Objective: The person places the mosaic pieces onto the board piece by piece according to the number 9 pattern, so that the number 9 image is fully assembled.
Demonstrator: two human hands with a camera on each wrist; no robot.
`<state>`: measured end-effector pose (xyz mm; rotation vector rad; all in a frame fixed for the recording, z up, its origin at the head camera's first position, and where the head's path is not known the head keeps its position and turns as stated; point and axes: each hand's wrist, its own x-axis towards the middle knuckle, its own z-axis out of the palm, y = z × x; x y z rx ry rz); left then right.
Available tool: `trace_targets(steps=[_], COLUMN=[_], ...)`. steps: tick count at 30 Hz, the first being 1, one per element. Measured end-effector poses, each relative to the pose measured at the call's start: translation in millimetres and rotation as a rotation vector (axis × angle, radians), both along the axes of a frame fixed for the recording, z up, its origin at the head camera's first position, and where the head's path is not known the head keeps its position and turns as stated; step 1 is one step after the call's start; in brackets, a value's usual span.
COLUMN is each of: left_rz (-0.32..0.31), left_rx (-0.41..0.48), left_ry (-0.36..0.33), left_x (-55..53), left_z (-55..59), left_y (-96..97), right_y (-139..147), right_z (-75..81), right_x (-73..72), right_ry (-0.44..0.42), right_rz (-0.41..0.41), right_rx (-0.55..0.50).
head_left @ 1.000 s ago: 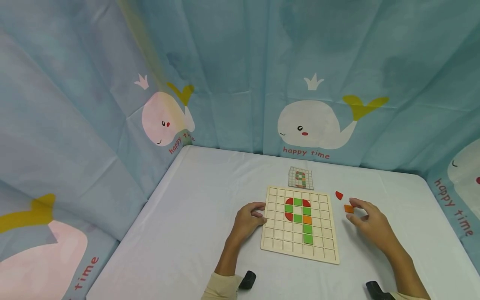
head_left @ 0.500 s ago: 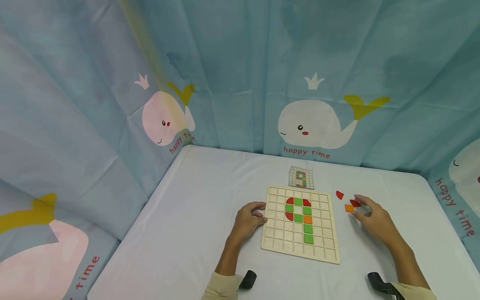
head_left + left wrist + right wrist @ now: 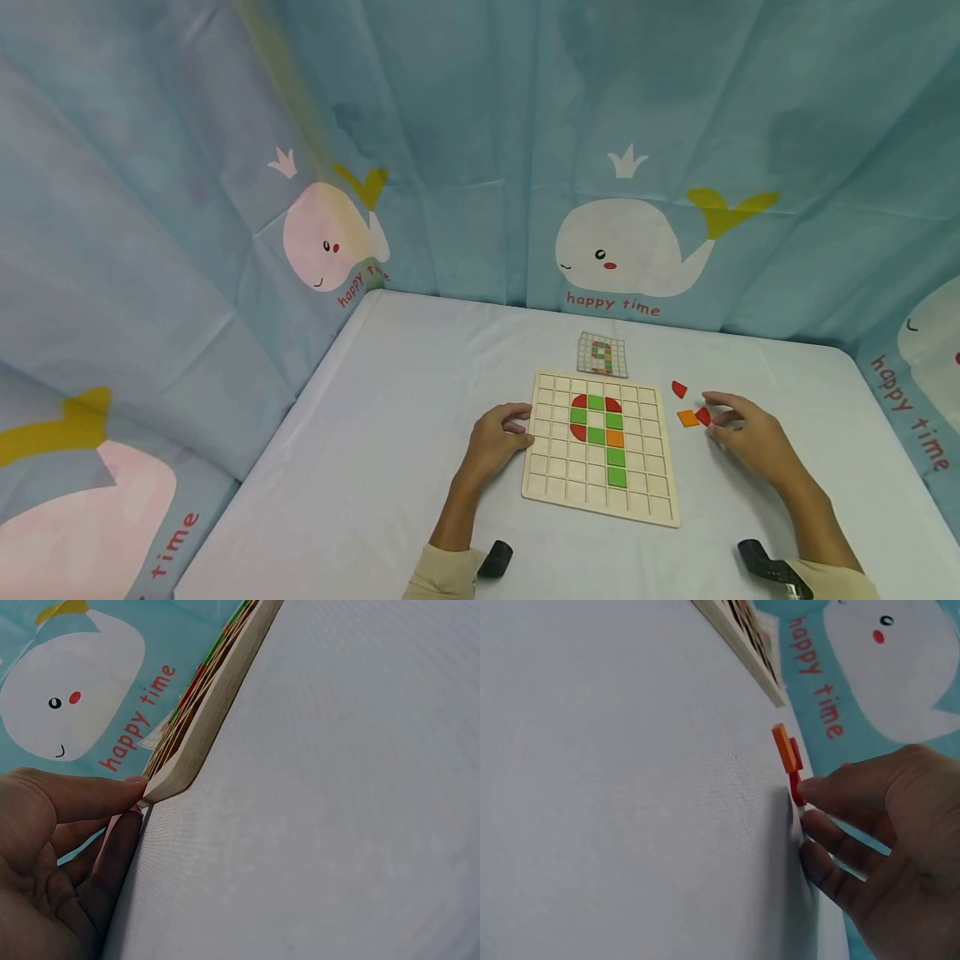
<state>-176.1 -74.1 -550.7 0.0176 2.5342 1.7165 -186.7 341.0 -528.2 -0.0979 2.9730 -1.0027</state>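
Note:
My left hand (image 3: 495, 437) holds the left edge of the wooden grid board (image 3: 558, 475); in the left wrist view the thumb (image 3: 97, 796) meets the board's edge, with fingers curled beneath. Red, green and orange pieces sit in the board's squares. To the right of the board, my right hand (image 3: 757, 437) has its thumb (image 3: 832, 787) touching a red quarter-round piece (image 3: 703, 416), while the index finger stands apart from it. An orange square tile (image 3: 687, 419) lies against that red piece. Another red quarter-round piece (image 3: 678, 389) lies just behind them.
A small pattern card (image 3: 602, 356) lies behind the board on the white tabletop (image 3: 405, 417). Blue curtains (image 3: 465, 233) with whale prints stand around the back and sides. Black devices (image 3: 495, 560) show at both wrists.
The red piece by my right hand has slid a little toward me and left, and the orange tile has shifted left and turned. My left hand and the board stay put.

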Motion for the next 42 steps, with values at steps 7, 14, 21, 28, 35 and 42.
trace_targets(steps=[7, 14, 21, 28, 35, 42], left_rz=[-0.005, -0.001, -0.002, -0.002, 0.0, -0.003], left_rx=[0.002, 0.005, 0.006, 0.009, 0.008, 0.007], left_ry=[-0.002, -0.006, -0.003, -0.009, -0.015, -0.019], left_x=[0.3, 0.3, 0.6, 1.0, 0.8, 0.8], left_z=[0.8, 1.1, 1.1, 2.7, 3.8, 3.1], left_y=[-0.2, 0.0, -0.1, 0.1, -0.1, -0.7], right_y=[2, 2, 0, -3, -5, -11], right_z=[-3.6, -6.2, -6.9, -4.5, -3.5, -4.1], right_x=[-3.0, -5.0, -7.7, -7.2, 0.8, 13.3], right_ry=[0.011, 0.009, 0.011, -0.019, 0.008, 0.091], right_rz=[0.014, 0.003, -0.009, -0.038, -0.037, -0.029], right_rx=[0.008, 0.017, 0.035, 0.048, 0.044, 0.035])
